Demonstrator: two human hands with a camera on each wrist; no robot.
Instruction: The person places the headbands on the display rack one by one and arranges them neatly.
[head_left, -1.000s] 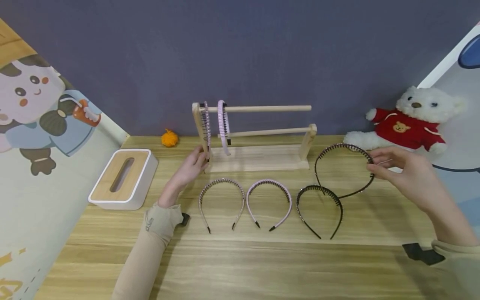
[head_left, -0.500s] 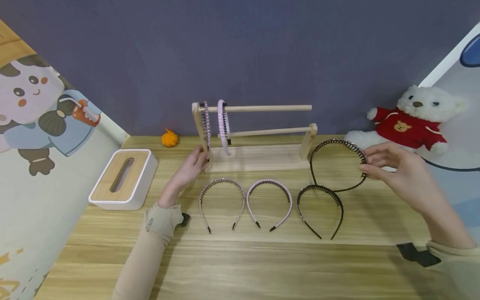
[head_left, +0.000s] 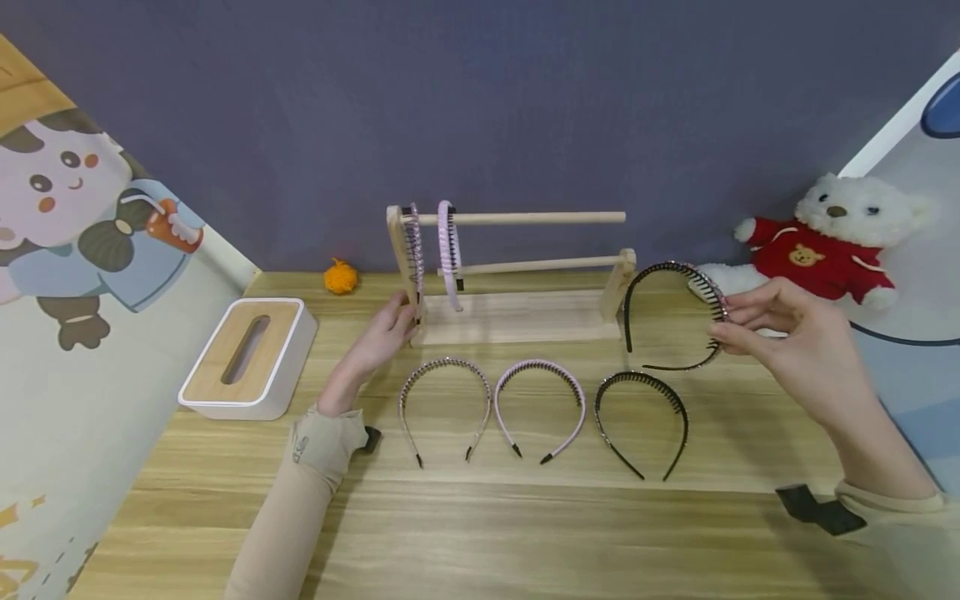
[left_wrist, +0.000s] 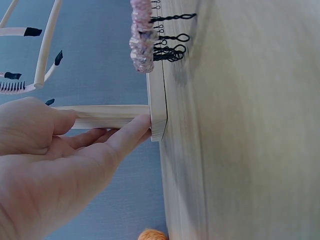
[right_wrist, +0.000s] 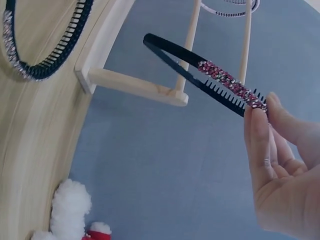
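My right hand [head_left: 795, 342] pinches a black toothed headband [head_left: 675, 266] between thumb and fingers, right of the wooden rack [head_left: 517, 318]. Red and clear stones line the held headband [right_wrist: 227, 81] in the right wrist view; its ends point left and stay off the table. My left hand [head_left: 378, 337] grips the rack's left post [left_wrist: 107, 112], thumb on one side, fingers on the other. Two headbands hang at the left of the rack's bars: a beaded pink one [head_left: 415, 250] and a pale lilac one [head_left: 447, 250].
In a row before the rack lie a beaded headband [head_left: 447, 362], a lilac headband [head_left: 537, 363] and a black headband [head_left: 637, 376]. A tissue box [head_left: 210, 350] and an orange yarn ball [head_left: 341, 277] sit left, a teddy bear [head_left: 798, 279] right. A dark wall [head_left: 525, 100] stands behind.
My right hand has moved left and slightly up with the black headband, whose ends now stand apart from the black headband on the table. My left hand has stayed on the rack.
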